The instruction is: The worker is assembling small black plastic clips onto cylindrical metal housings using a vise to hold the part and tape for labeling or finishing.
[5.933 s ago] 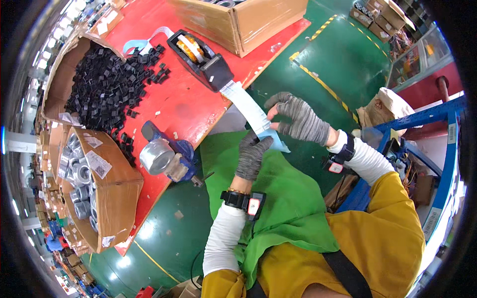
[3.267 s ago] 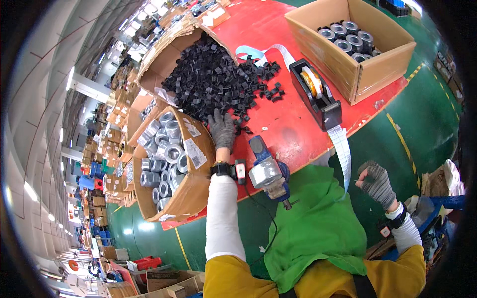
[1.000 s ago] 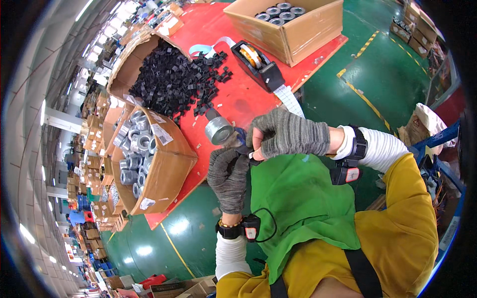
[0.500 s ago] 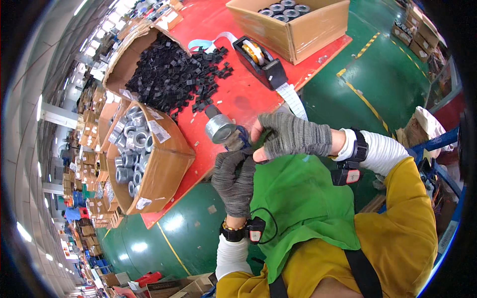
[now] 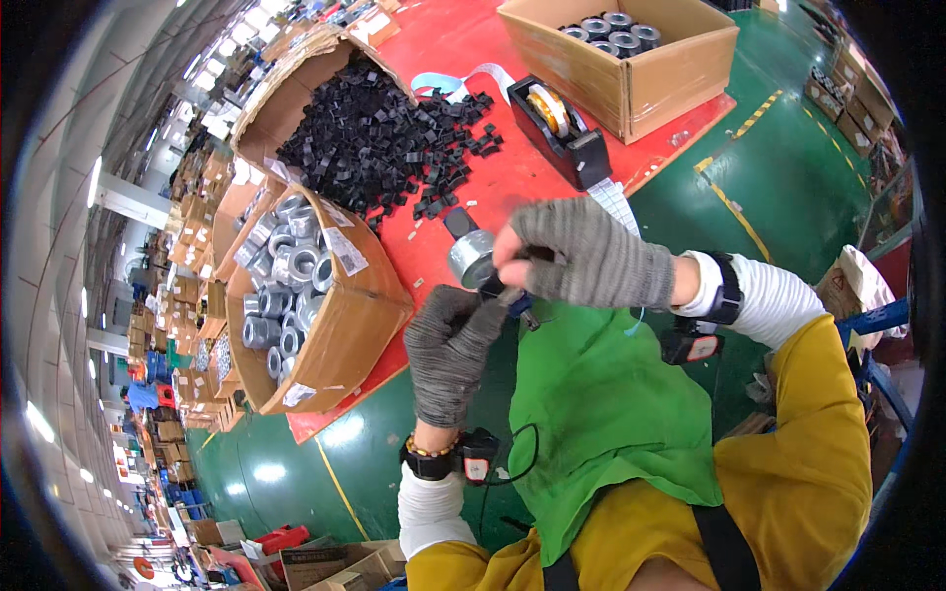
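My left hand, in a grey knit fingerless glove, is closed with thumb and fingers together at a small dark piece; its exact kind is hidden. My right hand, gloved alike, has curled fingers, slightly smeared, with thumb and fingertips at the near right side of a silver metal cylinder. What the right fingers grip, if anything, does not show. A black plastic piece is at the cylinder's far side. Something blue with a metal end pokes out just below the fingertips.
On the red table, a tipped carton spills black plastic clips. Another carton is full of silver metal rings. A black tape dispenser with a label strip stands before a carton of black-and-silver rolls.
My right hand has come up beside the silver cylinder, and the left has shifted slightly down and away from it. The dark piece and blue thing between them show more. The whole view has shifted a little.
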Tool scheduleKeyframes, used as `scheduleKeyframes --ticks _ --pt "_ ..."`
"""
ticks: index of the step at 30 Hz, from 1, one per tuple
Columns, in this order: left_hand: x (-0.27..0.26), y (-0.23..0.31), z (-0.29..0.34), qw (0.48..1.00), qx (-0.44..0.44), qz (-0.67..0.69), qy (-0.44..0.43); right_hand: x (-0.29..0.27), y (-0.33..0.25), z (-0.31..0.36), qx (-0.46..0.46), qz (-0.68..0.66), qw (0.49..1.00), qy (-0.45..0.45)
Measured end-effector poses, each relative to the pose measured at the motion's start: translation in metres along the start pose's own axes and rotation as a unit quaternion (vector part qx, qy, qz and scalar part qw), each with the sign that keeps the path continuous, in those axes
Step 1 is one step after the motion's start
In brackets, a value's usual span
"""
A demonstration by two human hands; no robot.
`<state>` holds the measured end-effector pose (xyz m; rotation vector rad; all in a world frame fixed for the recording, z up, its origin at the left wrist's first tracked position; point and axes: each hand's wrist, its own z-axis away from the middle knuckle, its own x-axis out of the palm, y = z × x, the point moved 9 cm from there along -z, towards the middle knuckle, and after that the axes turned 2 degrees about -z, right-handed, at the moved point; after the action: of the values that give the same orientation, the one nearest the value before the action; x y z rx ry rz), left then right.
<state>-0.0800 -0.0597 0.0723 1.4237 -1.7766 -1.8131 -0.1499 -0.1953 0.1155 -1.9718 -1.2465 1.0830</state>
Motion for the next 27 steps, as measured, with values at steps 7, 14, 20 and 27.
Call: scheduleKeyframes --ticks 7,14,20,27 --pt "-0.018 -0.033 -0.047 0.984 -0.084 0.155 0.033 0.012 0.080 -0.035 0.189 -0.157 0.967 0.067" --pt "-0.010 -0.066 -0.053 0.977 -0.142 0.157 0.028 0.022 0.104 -0.029 0.253 -0.245 0.934 0.058" --pt "-0.037 -0.082 -0.032 0.974 -0.094 0.179 0.105 -0.014 0.103 -0.018 0.273 -0.213 0.934 0.090" --pt "0.034 0.009 0.023 0.992 -0.016 0.122 0.001 -0.149 0.134 0.007 0.188 0.128 0.950 0.214"
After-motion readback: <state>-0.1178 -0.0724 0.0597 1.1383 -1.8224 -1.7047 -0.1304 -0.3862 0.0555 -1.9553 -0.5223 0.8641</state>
